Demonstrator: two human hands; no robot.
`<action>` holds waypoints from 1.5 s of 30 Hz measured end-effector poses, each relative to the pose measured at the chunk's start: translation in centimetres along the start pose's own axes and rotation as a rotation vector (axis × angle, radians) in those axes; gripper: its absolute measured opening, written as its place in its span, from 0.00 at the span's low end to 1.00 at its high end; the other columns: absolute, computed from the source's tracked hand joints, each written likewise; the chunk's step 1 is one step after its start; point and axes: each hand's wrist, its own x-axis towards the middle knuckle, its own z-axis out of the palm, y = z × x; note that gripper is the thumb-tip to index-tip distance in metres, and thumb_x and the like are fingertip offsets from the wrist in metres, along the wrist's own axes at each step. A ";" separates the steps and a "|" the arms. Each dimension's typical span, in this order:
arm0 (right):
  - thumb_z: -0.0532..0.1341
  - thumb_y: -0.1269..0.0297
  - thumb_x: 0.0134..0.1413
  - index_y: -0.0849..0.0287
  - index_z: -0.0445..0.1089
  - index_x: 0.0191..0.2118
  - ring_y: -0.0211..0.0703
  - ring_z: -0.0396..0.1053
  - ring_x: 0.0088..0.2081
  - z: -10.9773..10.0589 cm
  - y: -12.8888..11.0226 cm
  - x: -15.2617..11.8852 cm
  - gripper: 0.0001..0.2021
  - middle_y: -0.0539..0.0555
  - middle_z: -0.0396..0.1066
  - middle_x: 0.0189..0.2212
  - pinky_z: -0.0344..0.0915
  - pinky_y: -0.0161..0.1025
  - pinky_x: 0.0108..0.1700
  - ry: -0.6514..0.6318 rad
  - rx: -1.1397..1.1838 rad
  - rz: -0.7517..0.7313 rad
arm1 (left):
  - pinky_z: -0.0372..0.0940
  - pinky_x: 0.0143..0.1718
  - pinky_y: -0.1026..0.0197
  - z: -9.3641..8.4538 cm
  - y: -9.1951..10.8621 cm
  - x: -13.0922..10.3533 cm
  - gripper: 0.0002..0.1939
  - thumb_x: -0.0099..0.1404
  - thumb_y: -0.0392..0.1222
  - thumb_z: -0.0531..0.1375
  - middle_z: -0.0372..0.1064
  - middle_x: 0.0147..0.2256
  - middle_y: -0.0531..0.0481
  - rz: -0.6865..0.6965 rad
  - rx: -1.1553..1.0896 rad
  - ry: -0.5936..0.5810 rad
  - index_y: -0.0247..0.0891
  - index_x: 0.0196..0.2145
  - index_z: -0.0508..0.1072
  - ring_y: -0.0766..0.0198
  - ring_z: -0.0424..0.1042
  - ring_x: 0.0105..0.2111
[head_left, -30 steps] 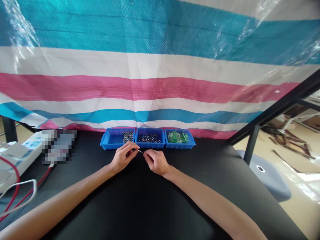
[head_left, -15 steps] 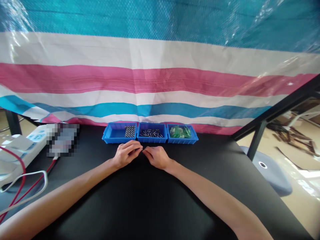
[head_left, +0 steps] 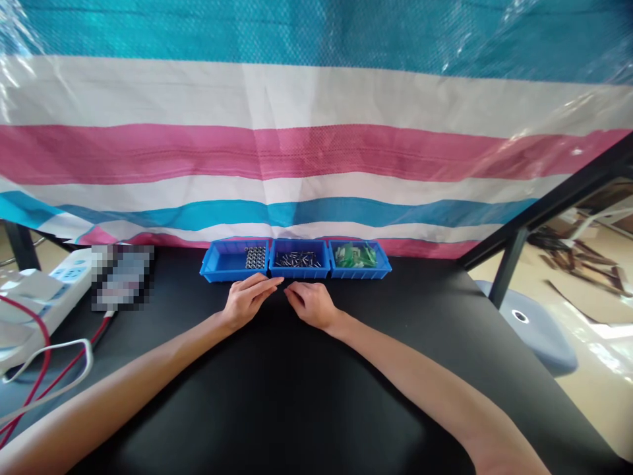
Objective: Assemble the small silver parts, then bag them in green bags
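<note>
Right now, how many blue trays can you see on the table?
3, in a row: the left tray with round metal pieces, the middle tray with thin metal pieces, and the right tray with green pieces.

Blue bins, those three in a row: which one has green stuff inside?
The rightmost bin: green pieces show inside it. The leftmost bin holds round silvery parts, and the middle bin thin metal pieces.

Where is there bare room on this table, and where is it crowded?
Free: the tabletop between the forearms, and the stretch from the right hand to the table's right edge. Crowded: the left side, with power strip and cables, and the far edge, where three blue bins stand in a row, the left hand just in front.
</note>
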 end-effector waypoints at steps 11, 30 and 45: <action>0.53 0.64 0.65 0.59 0.69 0.41 0.38 0.72 0.29 0.1 0.0 0.0 0.08 0.52 0.75 0.30 0.60 0.31 0.31 0.003 0.054 -0.078 | 0.70 0.33 0.69 0.6 -0.3 0.2 0.10 0.67 0.44 0.58 0.76 0.29 0.54 -0.032 -0.018 0.006 0.38 0.43 0.73 0.69 0.76 0.26; 0.50 0.62 0.68 0.59 0.69 0.38 0.38 0.72 0.30 0.2 0.0 -0.1 0.13 0.52 0.75 0.30 0.57 0.32 0.31 -0.004 0.018 0.001 | 0.66 0.31 0.69 0.3 0.0 0.0 0.04 0.63 0.40 0.62 0.75 0.30 0.53 -0.035 -0.014 0.051 0.38 0.33 0.75 0.71 0.72 0.27; 0.51 0.67 0.65 0.58 0.68 0.45 0.40 0.74 0.37 0.0 0.1 -0.1 0.10 0.54 0.75 0.37 0.66 0.34 0.40 0.144 0.150 0.010 | 0.66 0.27 0.69 -0.1 0.6 -0.1 0.04 0.68 0.37 0.54 0.77 0.34 0.48 -0.120 -0.079 -0.011 0.36 0.37 0.67 0.72 0.71 0.23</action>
